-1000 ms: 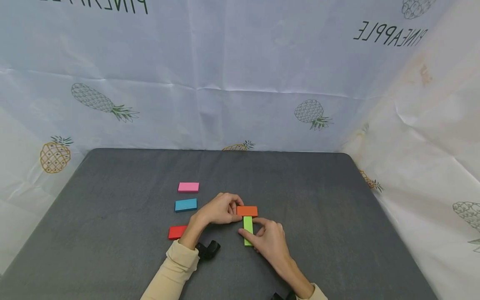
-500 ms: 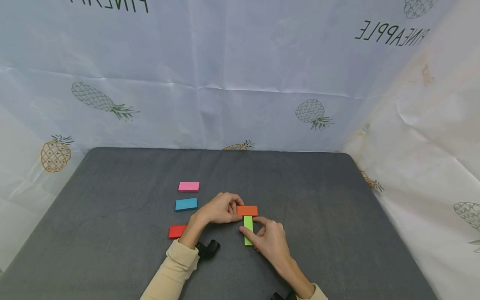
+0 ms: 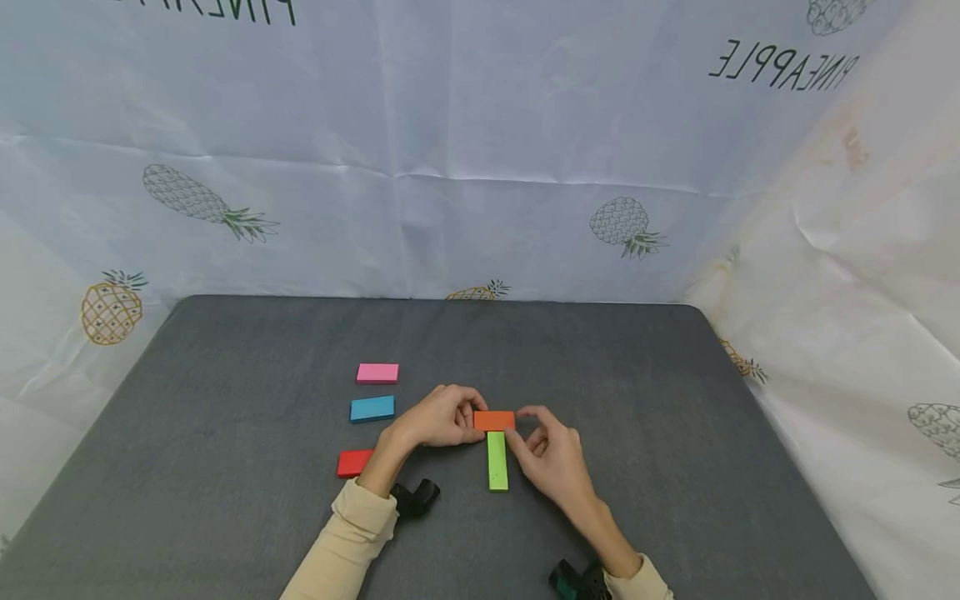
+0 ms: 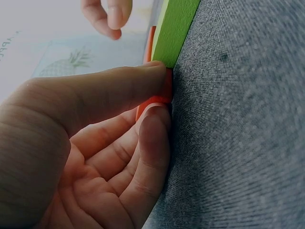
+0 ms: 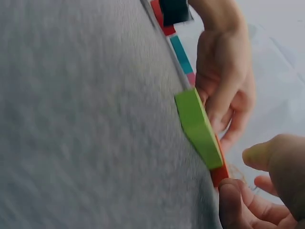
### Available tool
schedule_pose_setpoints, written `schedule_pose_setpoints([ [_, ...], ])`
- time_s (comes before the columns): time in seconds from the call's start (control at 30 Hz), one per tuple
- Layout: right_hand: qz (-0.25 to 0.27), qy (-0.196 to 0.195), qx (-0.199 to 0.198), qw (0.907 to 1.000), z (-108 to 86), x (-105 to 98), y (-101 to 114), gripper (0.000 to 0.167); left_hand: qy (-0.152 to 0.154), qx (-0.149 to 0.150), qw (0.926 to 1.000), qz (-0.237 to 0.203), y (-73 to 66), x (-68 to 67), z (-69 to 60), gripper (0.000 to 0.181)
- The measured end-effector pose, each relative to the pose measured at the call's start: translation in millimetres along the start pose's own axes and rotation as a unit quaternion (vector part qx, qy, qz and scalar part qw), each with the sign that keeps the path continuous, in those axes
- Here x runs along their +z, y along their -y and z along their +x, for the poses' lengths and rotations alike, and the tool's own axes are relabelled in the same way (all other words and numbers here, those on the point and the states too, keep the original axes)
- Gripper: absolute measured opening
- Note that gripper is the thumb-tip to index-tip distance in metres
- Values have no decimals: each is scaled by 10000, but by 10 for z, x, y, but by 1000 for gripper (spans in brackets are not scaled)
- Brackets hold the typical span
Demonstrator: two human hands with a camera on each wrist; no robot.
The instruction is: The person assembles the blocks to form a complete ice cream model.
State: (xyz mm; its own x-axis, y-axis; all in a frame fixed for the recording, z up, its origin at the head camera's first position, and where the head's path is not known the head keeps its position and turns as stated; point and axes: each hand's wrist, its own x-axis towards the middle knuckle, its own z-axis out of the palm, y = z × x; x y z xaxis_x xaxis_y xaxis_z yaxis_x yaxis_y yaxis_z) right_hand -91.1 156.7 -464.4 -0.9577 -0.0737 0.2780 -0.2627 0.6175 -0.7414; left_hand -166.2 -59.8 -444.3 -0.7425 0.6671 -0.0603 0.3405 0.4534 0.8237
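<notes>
With my left hand (image 3: 437, 418) I pinch the orange block (image 3: 494, 421) at its left end. My right hand (image 3: 557, 461) is at the other end, fingers bent; whether they grip it, I cannot tell. The green block (image 3: 497, 462) lies between my hands, against the orange one's near side. Left of my left grip are the pink block (image 3: 377, 373), blue block (image 3: 372, 409) and red block (image 3: 354, 463).

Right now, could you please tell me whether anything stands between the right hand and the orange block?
Nothing visible does: the right hand is at the right end of the orange block, though whether it touches is unclear. The left hand holds the opposite end, and the green block extends from the near side, so neither intervenes.
</notes>
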Motion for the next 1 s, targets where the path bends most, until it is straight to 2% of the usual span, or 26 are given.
schedule_pose_setpoints([
  [0.13, 331, 193, -72, 9992, 69, -17, -111, 30, -3, -39, 10000, -23, -6, 6, 3, 26],
  [0.23, 593, 527, -119, 9968, 133, -40, -199, 31, 1, -43, 10000, -37, -3, 5, 3, 26],
  [0.43, 1234, 1656, -51, 9784, 245, -130, -326, 39, 20, -29, 10000, -54, 3, 3, -2, 27],
  [0.53, 1272, 1952, 42, 9725, 282, -160, -363, 42, 32, -20, 10000, -48, 5, 5, 0, 27],
  [0.77, 1361, 2163, -52, 9668, 321, -162, -413, 40, 52, 32, 10000, -72, 9, 7, -1, 27],
  [1.0, 1409, 2175, 89, 9658, 315, -157, -409, 41, 42, 82, 9999, -70, 18, 13, -2, 26],
])
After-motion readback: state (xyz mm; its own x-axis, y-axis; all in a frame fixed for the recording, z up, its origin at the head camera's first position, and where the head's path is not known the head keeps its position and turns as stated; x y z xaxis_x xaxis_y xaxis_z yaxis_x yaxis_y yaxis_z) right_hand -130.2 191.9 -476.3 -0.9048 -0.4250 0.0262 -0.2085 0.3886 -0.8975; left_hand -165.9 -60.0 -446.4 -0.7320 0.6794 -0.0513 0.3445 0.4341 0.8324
